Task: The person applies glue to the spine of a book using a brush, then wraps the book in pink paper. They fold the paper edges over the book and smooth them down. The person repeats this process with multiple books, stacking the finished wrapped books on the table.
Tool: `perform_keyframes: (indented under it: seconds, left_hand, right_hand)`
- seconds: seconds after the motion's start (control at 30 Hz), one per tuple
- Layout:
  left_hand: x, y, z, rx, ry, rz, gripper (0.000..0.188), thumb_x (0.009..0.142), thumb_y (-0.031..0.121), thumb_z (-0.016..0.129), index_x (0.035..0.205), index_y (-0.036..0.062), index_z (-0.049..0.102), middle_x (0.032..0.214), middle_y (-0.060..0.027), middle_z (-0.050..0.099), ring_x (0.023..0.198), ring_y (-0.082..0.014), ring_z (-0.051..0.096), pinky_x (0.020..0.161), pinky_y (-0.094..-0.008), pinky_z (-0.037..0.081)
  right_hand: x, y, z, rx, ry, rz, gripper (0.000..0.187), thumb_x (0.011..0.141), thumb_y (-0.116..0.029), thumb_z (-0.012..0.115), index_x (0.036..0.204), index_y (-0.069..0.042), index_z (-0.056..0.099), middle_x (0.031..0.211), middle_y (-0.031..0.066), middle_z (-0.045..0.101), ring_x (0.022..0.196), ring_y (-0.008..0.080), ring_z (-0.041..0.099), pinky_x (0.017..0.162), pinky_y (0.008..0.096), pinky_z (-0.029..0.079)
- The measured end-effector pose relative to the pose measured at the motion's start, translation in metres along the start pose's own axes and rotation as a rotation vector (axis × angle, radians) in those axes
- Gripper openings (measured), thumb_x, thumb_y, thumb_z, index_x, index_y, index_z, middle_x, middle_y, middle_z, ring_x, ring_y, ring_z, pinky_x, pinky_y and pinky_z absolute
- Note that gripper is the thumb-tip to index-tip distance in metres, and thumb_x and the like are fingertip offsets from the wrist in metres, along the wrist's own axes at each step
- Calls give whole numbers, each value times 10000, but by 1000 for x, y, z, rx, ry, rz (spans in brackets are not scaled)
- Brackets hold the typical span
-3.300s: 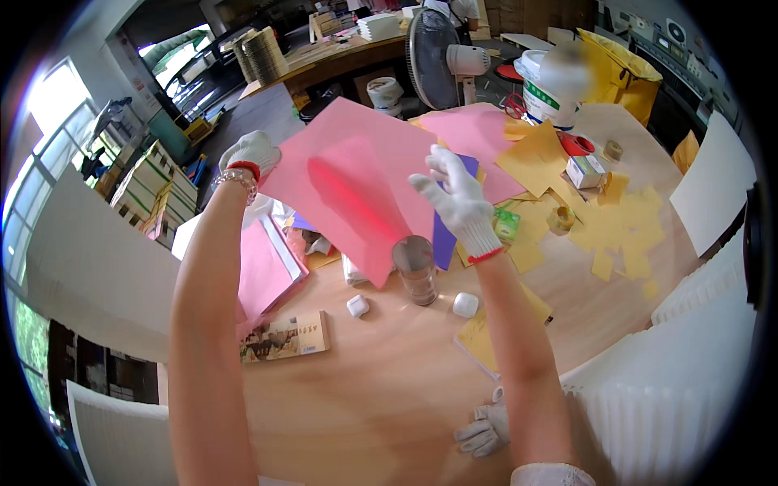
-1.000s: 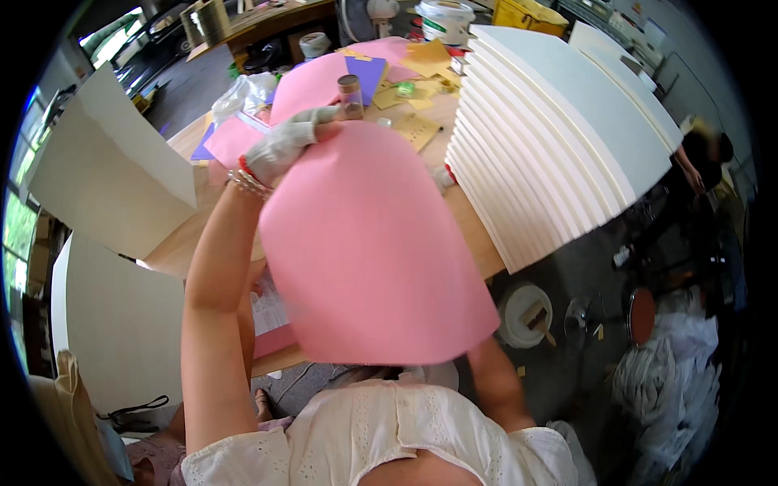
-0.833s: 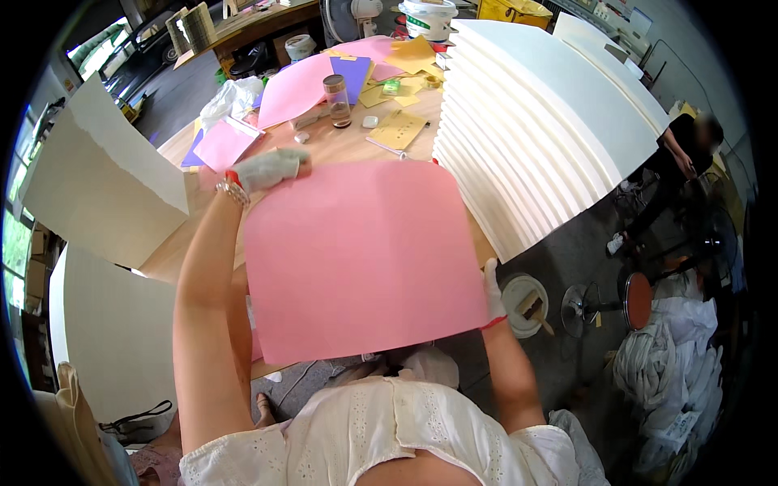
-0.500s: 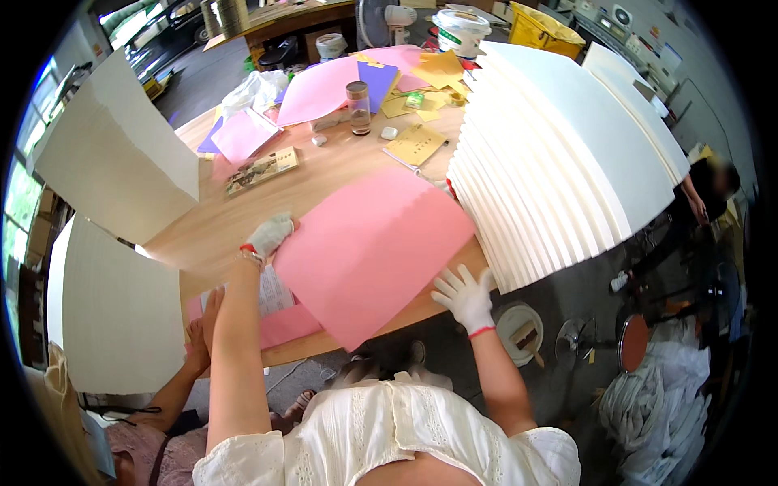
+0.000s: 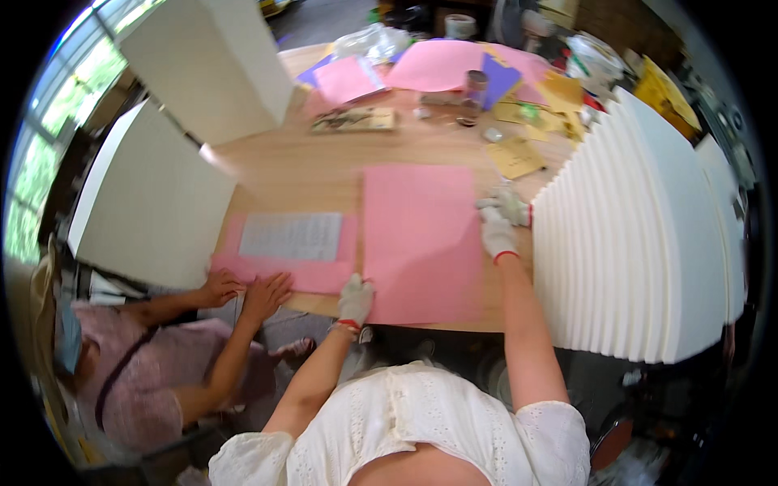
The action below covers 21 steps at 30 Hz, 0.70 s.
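A large pink sheet (image 5: 421,235) lies flat on the wooden table in front of me. My left hand (image 5: 355,301), in a pale glove, is closed on the sheet's left edge near the table front. My right hand (image 5: 498,233), also gloved, is beside the sheet's upper right edge. It touches or lies next to what looks like a loose pale glove (image 5: 514,206) with a red cuff; blur hides how its fingers are set. To the left, a co-worker's hands (image 5: 251,293) rest at the near edge of another pink sheet (image 5: 312,277), with a printed white sheet (image 5: 292,235) on top.
A fanned stack of white boards (image 5: 604,251) stands close on my right. Tall off-white boards (image 5: 154,202) rise at the left. Toward the back are a book (image 5: 353,120), a glass jar (image 5: 473,99), a yellow booklet (image 5: 515,157) and a plastic bag (image 5: 373,42).
The pink sheet, earlier slanted, now lies straight on the table. My left hand has moved to its near left edge, and my right hand forward along its right side. The view has turned left.
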<state>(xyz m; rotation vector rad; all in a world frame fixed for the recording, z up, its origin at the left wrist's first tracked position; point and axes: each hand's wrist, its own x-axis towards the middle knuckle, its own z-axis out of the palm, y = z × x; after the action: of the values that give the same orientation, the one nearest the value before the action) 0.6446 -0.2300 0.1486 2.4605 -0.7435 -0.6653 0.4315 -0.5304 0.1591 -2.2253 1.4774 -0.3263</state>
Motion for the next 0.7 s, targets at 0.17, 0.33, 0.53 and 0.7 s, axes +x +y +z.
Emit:
perform_keyframes:
  seconds: [0.17, 0.33, 0.53, 0.7]
  left_hand:
    - [-34, 41, -42, 145, -105, 22, 270, 823, 297, 539, 973, 74, 509, 926, -224, 615, 915, -414, 584, 769, -503, 447]
    - [0, -32, -102, 210, 123, 204, 317, 785, 251, 597, 1042, 87, 510, 1089, -191, 576, 964, -394, 567, 780, -479, 465]
    - [74, -65, -157, 664, 335, 906, 301, 743, 166, 606, 1031, 88, 563, 1094, -117, 574, 953, -354, 562, 826, -466, 465]
    - [74, -85, -185, 675, -159, 722, 121, 717, 121, 588, 827, 74, 611, 879, -74, 604, 886, -311, 555, 847, -425, 445]
  right_hand:
    - [4, 13, -1, 212, 209, -209, 324, 897, -159, 507, 1193, -30, 528, 1115, 147, 629, 1037, 321, 586, 880, 403, 459]
    - [-60, -95, 32, 461, -66, -430, 382, 906, -200, 544, 1241, -18, 521, 1152, 149, 615, 1102, 299, 565, 950, 370, 436]
    - [-107, -203, 98, 455, -481, -436, 522, 831, -350, 621, 1280, -108, 510, 1144, 155, 616, 1053, 285, 600, 894, 392, 471]
    - [-142, -255, 69, 0, -808, -614, 534, 818, -363, 640, 1258, -76, 538, 1109, 154, 630, 1020, 245, 608, 878, 336, 465]
